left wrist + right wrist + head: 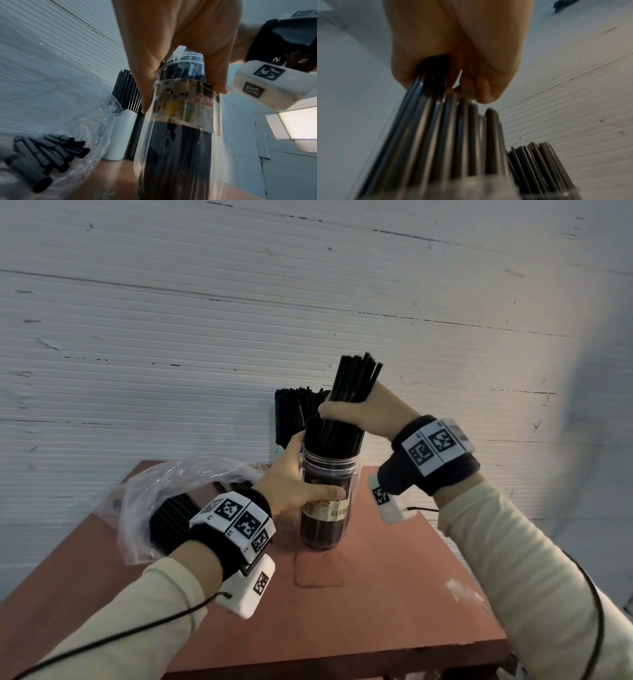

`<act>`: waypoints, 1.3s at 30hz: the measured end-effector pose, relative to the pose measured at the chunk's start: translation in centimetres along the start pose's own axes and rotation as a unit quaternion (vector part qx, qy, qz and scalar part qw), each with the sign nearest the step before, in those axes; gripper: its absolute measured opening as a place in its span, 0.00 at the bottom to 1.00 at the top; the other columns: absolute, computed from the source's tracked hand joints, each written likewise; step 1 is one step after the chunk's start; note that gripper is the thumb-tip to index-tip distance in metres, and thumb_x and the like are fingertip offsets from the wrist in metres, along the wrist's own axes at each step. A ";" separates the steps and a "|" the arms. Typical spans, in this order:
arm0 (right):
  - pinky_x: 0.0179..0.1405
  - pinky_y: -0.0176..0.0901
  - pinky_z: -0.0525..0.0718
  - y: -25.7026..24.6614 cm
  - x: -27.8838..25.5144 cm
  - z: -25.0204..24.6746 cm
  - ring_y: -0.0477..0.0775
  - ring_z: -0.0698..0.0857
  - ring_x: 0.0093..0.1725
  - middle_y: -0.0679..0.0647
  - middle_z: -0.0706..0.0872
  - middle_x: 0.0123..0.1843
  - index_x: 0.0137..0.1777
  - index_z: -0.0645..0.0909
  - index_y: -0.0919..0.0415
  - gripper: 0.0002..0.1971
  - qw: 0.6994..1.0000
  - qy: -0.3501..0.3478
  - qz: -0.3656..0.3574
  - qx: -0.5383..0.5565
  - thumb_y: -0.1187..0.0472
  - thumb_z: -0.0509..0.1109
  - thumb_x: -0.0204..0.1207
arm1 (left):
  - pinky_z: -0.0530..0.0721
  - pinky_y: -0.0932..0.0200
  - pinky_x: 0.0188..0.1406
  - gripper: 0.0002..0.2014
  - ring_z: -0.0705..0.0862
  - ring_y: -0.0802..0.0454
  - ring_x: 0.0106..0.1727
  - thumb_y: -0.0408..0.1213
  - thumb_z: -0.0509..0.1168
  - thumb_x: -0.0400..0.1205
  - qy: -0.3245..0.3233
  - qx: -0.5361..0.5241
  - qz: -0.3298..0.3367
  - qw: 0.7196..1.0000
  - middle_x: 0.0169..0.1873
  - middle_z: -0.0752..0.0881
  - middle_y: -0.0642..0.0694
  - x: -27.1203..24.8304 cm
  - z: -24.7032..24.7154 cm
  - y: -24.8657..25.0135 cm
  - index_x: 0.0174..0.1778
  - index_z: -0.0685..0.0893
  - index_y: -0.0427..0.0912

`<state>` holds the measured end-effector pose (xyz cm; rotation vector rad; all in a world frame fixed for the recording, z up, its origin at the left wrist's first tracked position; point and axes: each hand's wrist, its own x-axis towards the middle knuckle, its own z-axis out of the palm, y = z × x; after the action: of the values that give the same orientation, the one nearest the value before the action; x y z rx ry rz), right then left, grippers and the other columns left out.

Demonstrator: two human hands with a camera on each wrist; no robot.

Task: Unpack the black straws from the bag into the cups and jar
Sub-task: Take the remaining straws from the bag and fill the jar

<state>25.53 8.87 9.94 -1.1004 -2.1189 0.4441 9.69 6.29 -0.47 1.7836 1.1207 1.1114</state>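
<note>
Right hand (346, 409) grips straws (356, 378) over jar (327, 508), bag (161, 501) beside.

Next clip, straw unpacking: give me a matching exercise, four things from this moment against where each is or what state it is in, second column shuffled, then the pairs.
Column 1
1. left hand
2. right hand
3. plastic bag
4. white cup

Column 2
A. lies on the table at the left, straws still inside
B. grips a bundle of black straws above the jar
C. stands behind the jar, full of upright straws
D. wraps round the clear jar's upper part

Pairs: 1-D, 2-B, 3-A, 4-C
</note>
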 end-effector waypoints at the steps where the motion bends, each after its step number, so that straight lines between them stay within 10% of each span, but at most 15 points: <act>1: 0.50 0.53 0.87 0.5 -0.3 0.6 0.53 0.88 0.46 0.59 0.89 0.43 0.46 0.85 0.66 0.16 1.000 -0.017 0.010 -0.009 0.51 0.76 0.73 | 0.75 0.74 0.50 0.50 0.78 0.68 0.59 0.35 0.83 0.66 -0.002 -0.002 0.003 1.000 0.59 0.78 0.64 0.0 0.0 0.0 0.79 0.60 0.55; 4: 0.63 0.55 0.81 1.0 -1.3 1.2 0.53 0.84 0.58 0.47 0.88 0.50 0.49 0.83 0.46 0.23 0.999 -0.005 0.034 -0.036 0.31 0.74 0.64 | 0.75 0.76 0.46 0.47 0.77 0.76 0.55 0.36 0.82 0.67 -0.003 0.002 0.008 1.000 0.56 0.78 0.67 -0.1 0.0 0.1 0.77 0.61 0.56; 7: 0.55 0.35 0.80 0.3 -1.9 0.9 0.45 0.82 0.60 0.51 0.81 0.63 0.65 0.75 0.51 0.28 0.996 0.077 0.015 0.035 0.40 0.76 0.69 | 0.74 0.77 0.47 0.44 0.79 0.71 0.57 0.37 0.83 0.67 0.002 0.012 0.010 1.000 0.57 0.80 0.66 0.0 0.1 0.0 0.74 0.65 0.58; 12: 0.66 0.31 0.76 -1.1 -1.8 0.5 0.46 0.75 0.71 0.51 0.72 0.74 0.77 0.64 0.54 0.32 0.975 0.193 -0.106 0.018 0.52 0.73 0.77 | 0.76 0.69 0.52 0.46 0.79 0.67 0.61 0.39 0.82 0.67 -0.002 0.013 0.006 1.000 0.60 0.80 0.63 0.1 0.0 -0.2 0.76 0.64 0.59; 19: 0.58 0.36 0.78 0.1 -2.8 3.4 0.45 0.82 0.57 0.50 0.85 0.60 0.68 0.79 0.58 0.15 0.975 0.058 -0.133 -0.167 0.57 0.60 0.85 | 0.77 0.80 0.46 0.48 0.78 0.75 0.55 0.36 0.82 0.67 0.006 0.014 0.011 1.000 0.56 0.79 0.67 0.2 0.2 -0.4 0.79 0.62 0.54; 25: 0.76 0.37 0.67 -0.2 -3.5 3.3 0.47 0.70 0.77 0.50 0.72 0.79 0.78 0.71 0.58 0.22 0.965 0.109 -0.176 -0.164 0.56 0.61 0.85 | 0.74 0.86 0.41 0.48 0.75 0.79 0.51 0.34 0.80 0.70 0.010 0.016 0.008 1.000 0.54 0.76 0.69 0.0 0.3 -0.3 0.81 0.58 0.51; 32: 0.77 0.40 0.63 0.1 -4.4 4.4 0.47 0.68 0.79 0.49 0.73 0.79 0.78 0.72 0.56 0.21 0.947 0.031 -0.141 -0.285 0.55 0.57 0.86 | 0.79 0.48 0.71 0.55 0.77 0.53 0.72 0.42 0.83 0.63 -0.006 -0.029 -0.001 1.000 0.71 0.76 0.46 0.4 1.1 -1.0 0.81 0.57 0.48; 39: 0.76 0.36 0.65 -2.1 -4.6 5.2 0.50 0.72 0.76 0.52 0.76 0.75 0.74 0.76 0.60 0.20 0.954 0.132 -0.208 -0.172 0.58 0.63 0.83 | 0.66 0.50 0.80 0.61 0.62 0.54 0.82 0.48 0.79 0.61 0.003 0.078 -0.022 0.997 0.83 0.60 0.52 -1.0 -1.6 -1.3 0.85 0.48 0.53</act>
<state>22.46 4.04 5.59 -0.8010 -2.1503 -0.2683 7.62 6.04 -1.39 1.8660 1.2734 1.0290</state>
